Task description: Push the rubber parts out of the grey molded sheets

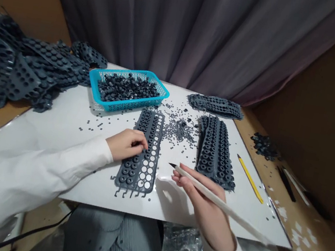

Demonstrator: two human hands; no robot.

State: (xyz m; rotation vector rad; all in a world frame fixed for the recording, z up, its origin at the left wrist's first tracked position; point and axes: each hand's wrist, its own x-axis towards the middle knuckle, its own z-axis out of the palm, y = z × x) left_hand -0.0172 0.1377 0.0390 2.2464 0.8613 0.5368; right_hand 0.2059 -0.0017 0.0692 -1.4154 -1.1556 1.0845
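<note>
A dark grey rubber sheet [137, 167] lies flat on the white board, with rows of raised rings on its left and round holes showing white on its right. My left hand [127, 143] rests across the sheet's middle, fingers curled together at the ring rows; whatever is between the fingertips is hidden. To the right of the sheet, my right hand [204, 189] is closed around a white pencil [221, 203] with a dark pointed tip. That tip points left toward the sheet and is apart from it.
A blue basket [96, 93] full of small dark rubber parts stands behind. Tiny discs [181, 130] lie scattered beside the sheet. Stacked sheets [216, 151], a rolled sheet [215, 105] and a yellow pencil [250, 178] are at right. More sheets [26, 63] pile up at left.
</note>
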